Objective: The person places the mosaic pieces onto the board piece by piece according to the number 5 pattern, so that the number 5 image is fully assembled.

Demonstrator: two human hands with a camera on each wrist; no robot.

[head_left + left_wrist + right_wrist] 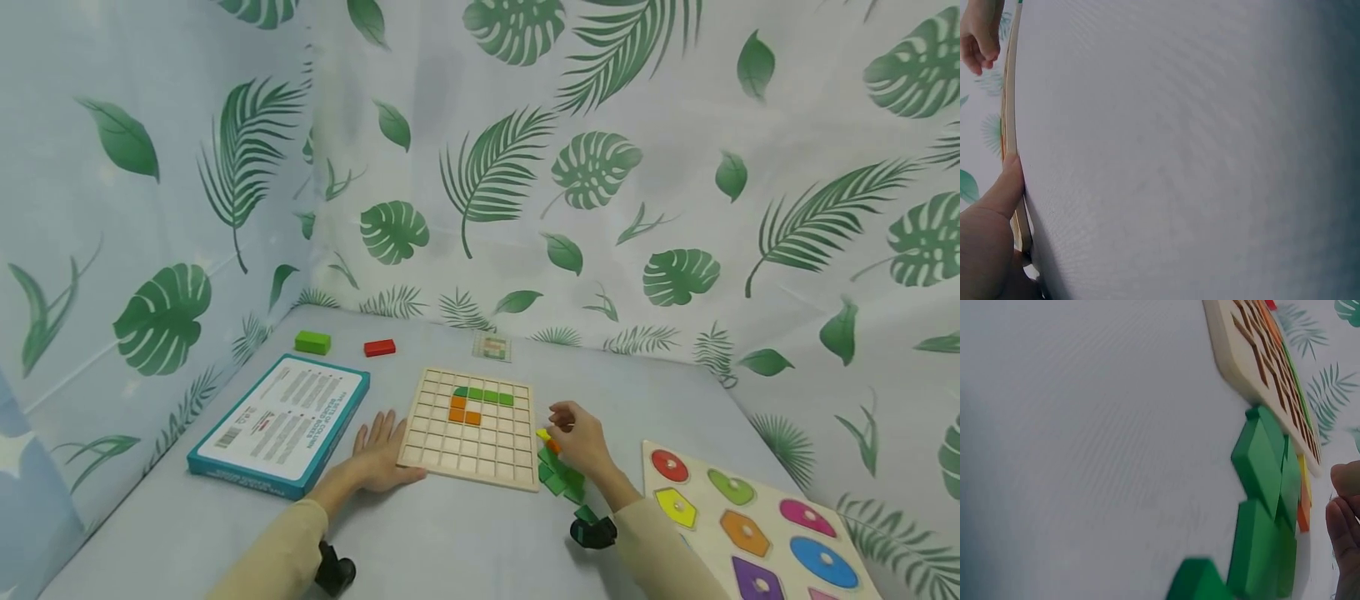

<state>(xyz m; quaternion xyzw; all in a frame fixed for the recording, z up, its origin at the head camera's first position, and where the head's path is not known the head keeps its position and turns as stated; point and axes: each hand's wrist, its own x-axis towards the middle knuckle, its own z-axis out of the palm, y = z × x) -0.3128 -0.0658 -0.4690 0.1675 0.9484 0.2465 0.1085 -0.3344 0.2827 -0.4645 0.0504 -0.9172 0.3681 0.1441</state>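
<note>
My left hand point(378, 457) lies flat, steadying the grid board point(471, 427) — only a few green and orange tiles sit in it (most cells bare). My right hand point(577, 442), fingers curled, picks at the loose tile pile point(558, 475) beside it — whether it grips one, I cannot tell.

A pale grey-blue cloth-covered table point(465, 542) fills the lower part of the head view, its surface smooth and evenly lit by soft, diffuse light with only faint shadows. Behind and to the left of it hangs a white fabric backdrop printed with green palm and monstera leaves point(600, 167), which forms two walls that meet in a vertical corner seam at the upper left and drape down to the table's far edge. The left panel point(112, 250) looks slightly bluer and dimmer than the rear panel, and light creases run across the cloth.
</note>
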